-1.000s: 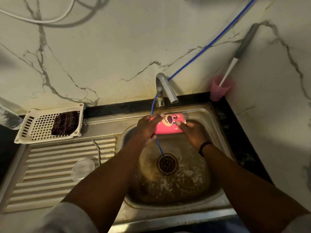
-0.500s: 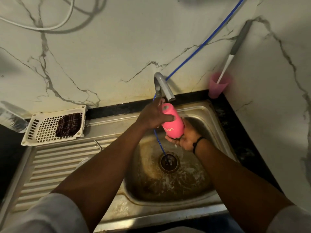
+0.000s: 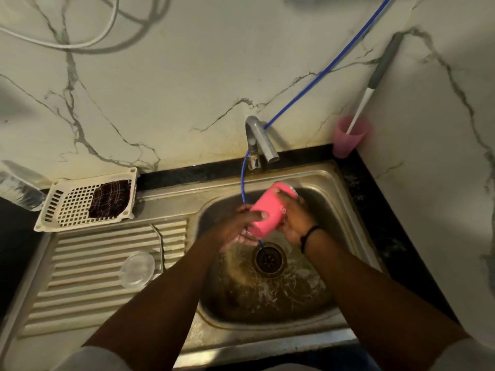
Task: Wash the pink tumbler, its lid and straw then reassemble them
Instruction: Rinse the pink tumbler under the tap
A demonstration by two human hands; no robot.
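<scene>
We are holding the pink tumbler (image 3: 267, 210) tilted over the sink basin (image 3: 334, 263), gripped between both hands: our left hand (image 3: 241, 231) is wrapping its fingers around the lower end, thumb lying across the pink side, while our right hand (image 3: 294, 218) is clasping the upper end from the far side. The tumbler is lying slantwise, and we cannot tell whether anything is inside it. Below our hands, water is running over the stained basin floor toward the drain (image 3: 269, 259), and a thin blue hose (image 3: 321, 73) is dropping past the tap (image 3: 259, 140) and behind the tumbler into that drain. To the left of our left forearm, the clear lid (image 3: 137, 269) is resting on the ribbed draining board (image 3: 88, 263) (it is lying flat, well apart from the tumbler). Farther left and beyond, a white slotted basket (image 3: 61, 207) is holding a dark checked cloth (image 3: 109, 198). Beyond our right hand, in the corner of the counter, a pink cup (image 3: 345, 140) is holding a long grey and white handled tool (image 3: 375, 84) that is leaning against the marble wall (image 3: 174, 103).
</scene>
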